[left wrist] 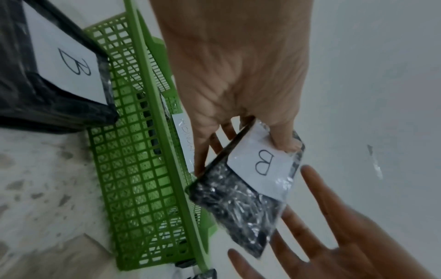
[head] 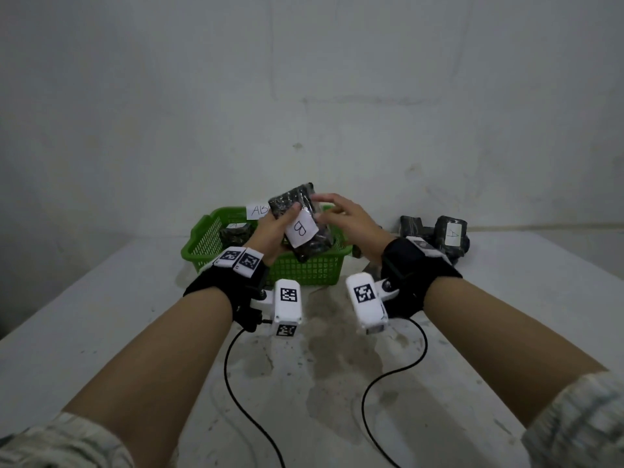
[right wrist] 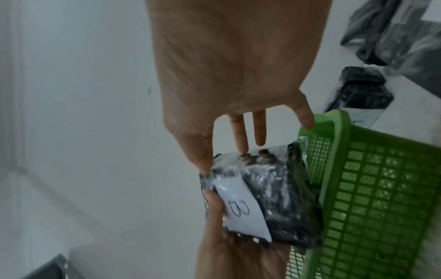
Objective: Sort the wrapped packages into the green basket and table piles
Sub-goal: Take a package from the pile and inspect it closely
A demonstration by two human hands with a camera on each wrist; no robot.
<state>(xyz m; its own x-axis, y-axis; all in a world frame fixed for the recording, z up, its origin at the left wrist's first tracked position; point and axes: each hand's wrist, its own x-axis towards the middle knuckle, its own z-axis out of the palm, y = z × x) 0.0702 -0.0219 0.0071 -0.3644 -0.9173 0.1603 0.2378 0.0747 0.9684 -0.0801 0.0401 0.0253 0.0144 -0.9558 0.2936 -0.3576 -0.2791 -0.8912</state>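
My left hand (head: 285,219) grips a black wrapped package (head: 293,201) with a white "B" label, held tilted above the green basket (head: 304,268). The thumb lies by the label and the fingers curl underneath (left wrist: 200,160). My right hand (head: 326,207) is spread, straight fingertips (right wrist: 243,149) touching the package's far end (right wrist: 274,188). A second "B" package (left wrist: 59,66) lies by the basket's near wall (left wrist: 133,169). Another package (head: 234,233) sits inside the basket at the left.
A pile of black wrapped packages (head: 449,234), one labelled "A", lies on the white table (head: 135,298) to the right of the basket. A paper tag (head: 258,209) stands at the basket's back rim. Two black cables (head: 229,366) trail from my wrists. The wall is close behind.
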